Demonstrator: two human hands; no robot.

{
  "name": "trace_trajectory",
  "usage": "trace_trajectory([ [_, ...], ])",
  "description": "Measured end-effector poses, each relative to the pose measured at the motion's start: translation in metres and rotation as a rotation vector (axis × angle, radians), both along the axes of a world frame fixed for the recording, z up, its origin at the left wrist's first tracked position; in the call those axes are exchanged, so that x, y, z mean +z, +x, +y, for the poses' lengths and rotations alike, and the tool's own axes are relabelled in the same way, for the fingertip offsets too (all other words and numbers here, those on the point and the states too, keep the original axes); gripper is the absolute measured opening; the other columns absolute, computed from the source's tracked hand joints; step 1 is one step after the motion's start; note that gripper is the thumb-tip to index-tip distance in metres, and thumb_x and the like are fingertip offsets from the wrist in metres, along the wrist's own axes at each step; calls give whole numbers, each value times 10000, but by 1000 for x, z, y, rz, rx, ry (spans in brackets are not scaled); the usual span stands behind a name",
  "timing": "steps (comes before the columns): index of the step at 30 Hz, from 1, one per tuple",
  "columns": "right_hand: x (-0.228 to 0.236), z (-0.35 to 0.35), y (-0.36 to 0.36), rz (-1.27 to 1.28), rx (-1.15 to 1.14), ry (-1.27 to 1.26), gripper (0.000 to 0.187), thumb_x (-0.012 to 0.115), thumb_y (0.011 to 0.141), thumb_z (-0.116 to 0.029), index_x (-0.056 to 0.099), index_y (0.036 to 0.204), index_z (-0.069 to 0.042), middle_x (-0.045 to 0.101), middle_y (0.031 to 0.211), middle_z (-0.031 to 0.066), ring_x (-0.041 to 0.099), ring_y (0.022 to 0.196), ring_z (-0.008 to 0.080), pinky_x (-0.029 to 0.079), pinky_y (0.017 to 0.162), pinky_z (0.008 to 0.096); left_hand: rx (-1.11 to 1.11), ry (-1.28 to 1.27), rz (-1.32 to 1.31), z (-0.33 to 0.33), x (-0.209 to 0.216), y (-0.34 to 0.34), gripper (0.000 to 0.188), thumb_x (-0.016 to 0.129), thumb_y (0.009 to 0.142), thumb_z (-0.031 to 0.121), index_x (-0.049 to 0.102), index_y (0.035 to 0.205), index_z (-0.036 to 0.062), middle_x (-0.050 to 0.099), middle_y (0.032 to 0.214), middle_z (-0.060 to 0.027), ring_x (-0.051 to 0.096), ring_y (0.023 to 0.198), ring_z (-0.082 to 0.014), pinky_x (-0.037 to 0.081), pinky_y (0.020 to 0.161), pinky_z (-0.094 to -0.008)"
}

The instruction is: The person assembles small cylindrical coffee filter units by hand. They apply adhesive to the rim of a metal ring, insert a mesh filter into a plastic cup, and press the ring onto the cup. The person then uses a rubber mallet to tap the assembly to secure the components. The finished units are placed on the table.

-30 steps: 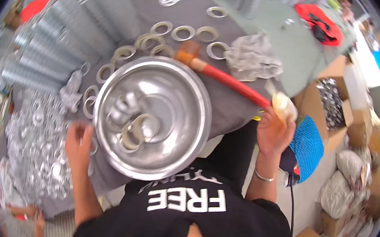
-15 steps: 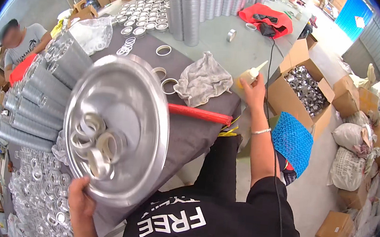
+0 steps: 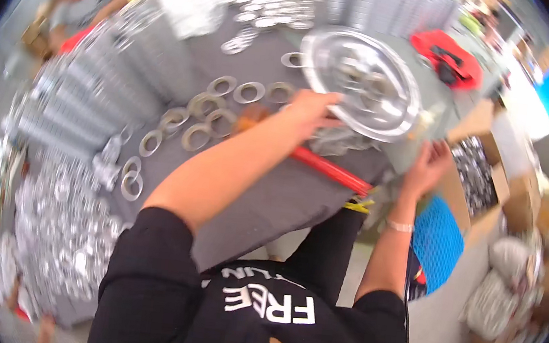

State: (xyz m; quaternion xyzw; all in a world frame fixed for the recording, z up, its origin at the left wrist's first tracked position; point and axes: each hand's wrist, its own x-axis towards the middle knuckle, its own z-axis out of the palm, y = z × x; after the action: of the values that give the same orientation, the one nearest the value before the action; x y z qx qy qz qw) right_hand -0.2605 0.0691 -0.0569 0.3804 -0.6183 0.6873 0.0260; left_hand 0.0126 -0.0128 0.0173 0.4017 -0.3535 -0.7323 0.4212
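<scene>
My left hand (image 3: 312, 115) grips the near rim of a round, shiny metal tray (image 3: 395, 70), raised and tilted over the far part of the table. Inside it lie several metal rings (image 3: 376, 85), smeared by motion. My right hand (image 3: 429, 164) is beside the table's right edge, fingers apart and seemingly holding nothing. Just beyond its fingertips stands a pale squeeze bottle (image 3: 428, 119), blurred. Below my left forearm and around it, several loose metal rings (image 3: 201, 107) are spread on the dark cloth (image 3: 244, 202). A grey rag (image 3: 344, 142) is partly hidden under the tray.
A red bar (image 3: 335, 171) lies near the cloth's right edge. Stacked silver rings (image 3: 88, 98) and a heap of rings (image 3: 68, 223) fill the left. A carton of metal parts (image 3: 475, 172) and a blue mesh-covered seat (image 3: 439, 242) are at right. Another person (image 3: 95, 2) is far left.
The tray has swung from the left to the far right with my left hand, uncovering loose rings on the cloth. My right hand has drawn back from the squeeze bottle. The view has shifted.
</scene>
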Motion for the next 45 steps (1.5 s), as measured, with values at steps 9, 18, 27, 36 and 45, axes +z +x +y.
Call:
trace_trajectory([
  [9, -19, 20, 34, 67, 112, 88, 338, 675, 979, -136, 568, 1256, 27, 633, 1166, 141, 623, 1042, 216, 505, 963, 361, 36, 89, 106, 26, -26, -14, 370, 687, 936, 99, 609, 1270, -41, 694, 1212, -163, 693, 1091, -296, 604, 975, -484],
  [18, -14, -61, -90, -285, 61, -19, 323, 640, 1024, -239, 616, 1195, 33, 677, 1024, 96, 649, 949, 171, 539, 846, 317, -46, 47, -113, 67, -2, 27, 489, 668, 1003, 214, 503, 1363, -73, 621, 1259, -161, 670, 1075, -288, 591, 934, -400],
  [27, -25, -77, -128, -174, -81, -25, 240, 630, 1019, -212, 661, 1028, 25, 684, 896, 69, 621, 789, 137, 512, 720, 307, -38, -284, -355, 174, -17, 103, 106, 731, 930, 78, 692, 919, -19, 675, 778, -50, 666, 671, -124, 540, 623, -270],
  [36, 8, 50, 24, -138, 312, -351, 274, 493, 1046, -182, 631, 857, -39, 617, 857, 89, 595, 798, 208, 502, 706, 338, 80, -581, -814, 244, -25, 184, 168, 788, 867, 78, 680, 763, 1, 654, 733, -66, 625, 682, -128, 505, 610, -288],
  [45, 50, 106, 338, 145, 1508, 509, 284, 783, 861, -85, 651, 1099, -5, 667, 1036, 89, 666, 787, 180, 550, 690, 270, 845, -553, -1292, 371, -35, 299, 524, 848, 760, 29, 594, 1218, 41, 618, 1138, -121, 603, 946, -198, 523, 759, -317],
])
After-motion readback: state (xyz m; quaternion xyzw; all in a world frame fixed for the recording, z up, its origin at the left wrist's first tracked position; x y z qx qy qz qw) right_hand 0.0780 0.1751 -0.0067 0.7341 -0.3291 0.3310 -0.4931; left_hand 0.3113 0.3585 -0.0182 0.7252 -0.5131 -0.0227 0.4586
